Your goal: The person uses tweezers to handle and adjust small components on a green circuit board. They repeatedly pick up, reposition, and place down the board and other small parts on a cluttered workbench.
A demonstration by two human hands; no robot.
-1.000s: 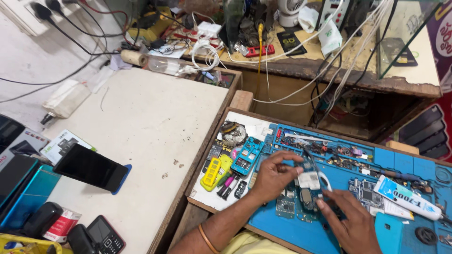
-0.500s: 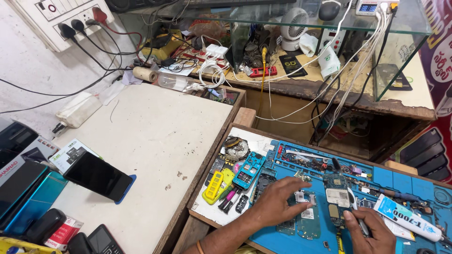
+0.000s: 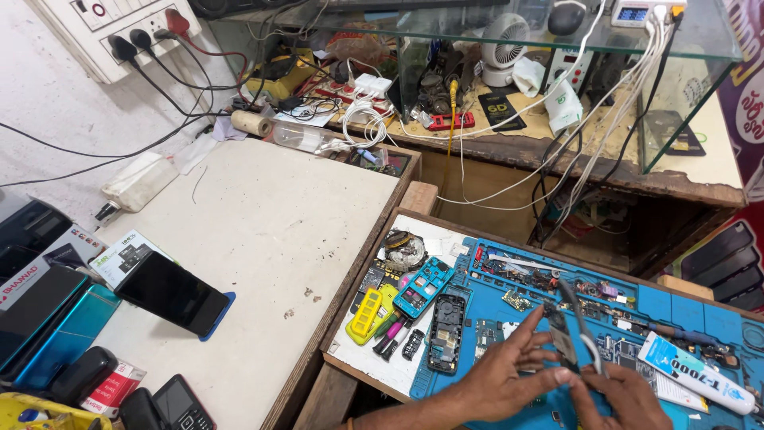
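Pinching a small phone circuit board [image 3: 560, 338] between thumb and forefinger, the left hand [image 3: 503, 376] lifts it just above the blue work mat [image 3: 676, 306] on the counter. The right hand [image 3: 625, 398], fingers closed narrow, grips slim tweezers [image 3: 579, 325] whose shaft rises beside the board. To the left lie a black phone frame [image 3: 446, 333], a teal phone frame [image 3: 423, 287] and a yellow phone case [image 3: 366, 316]. A white glue tube [image 3: 694, 373] rests near the right hand.

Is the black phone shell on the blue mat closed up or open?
Open: the black phone shell lies flat on the blue mat, its inner parts exposed.
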